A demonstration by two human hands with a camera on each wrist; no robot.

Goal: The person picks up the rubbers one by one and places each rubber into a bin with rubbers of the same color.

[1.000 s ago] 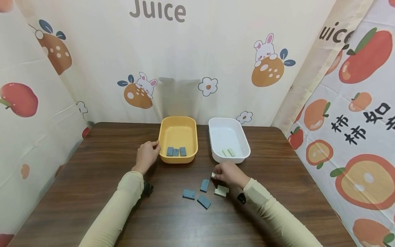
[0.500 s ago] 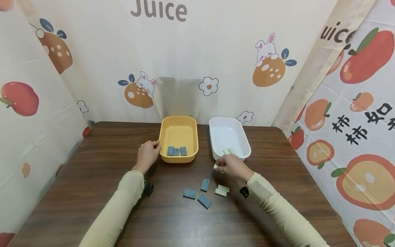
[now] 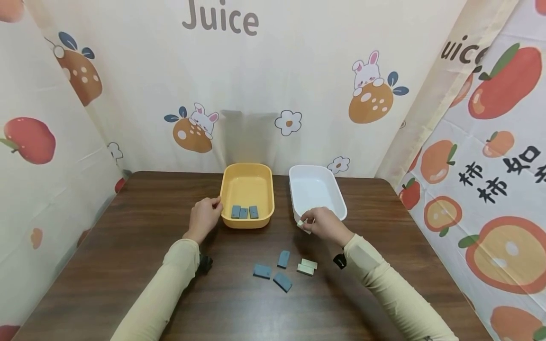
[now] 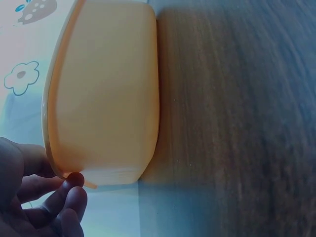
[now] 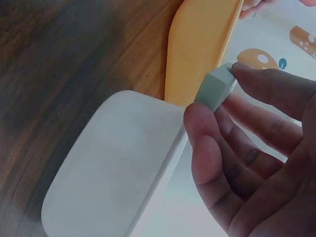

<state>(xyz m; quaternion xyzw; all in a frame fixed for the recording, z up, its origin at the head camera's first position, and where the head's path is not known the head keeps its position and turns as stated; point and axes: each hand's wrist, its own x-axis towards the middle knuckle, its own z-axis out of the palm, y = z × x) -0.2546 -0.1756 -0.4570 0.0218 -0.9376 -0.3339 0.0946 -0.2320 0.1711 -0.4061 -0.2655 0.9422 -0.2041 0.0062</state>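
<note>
My left hand (image 3: 203,218) pinches the left rim of a yellow plastic tray (image 3: 247,184); the left wrist view shows the fingertips at a corner of that rim. Three blue-grey rectangular blocks (image 3: 243,213) lie inside, along the tray's near end. A small pale green block (image 5: 215,89) is held between thumb and fingertips of my right hand (image 3: 325,223). This hand is at the near left corner of a white tray (image 3: 315,184) and covers part of its near end.
Three more blue-grey blocks (image 3: 262,271) lie loose on the dark wooden table (image 3: 222,303). To their right, two pale green blocks (image 3: 305,269) lie side by side. A printed curtain (image 3: 256,66) hangs right behind both trays.
My right hand has lifted the pale green block from beside the loose blocks and carried it away from me to the white tray's near rim. The left hand keeps its place.
</note>
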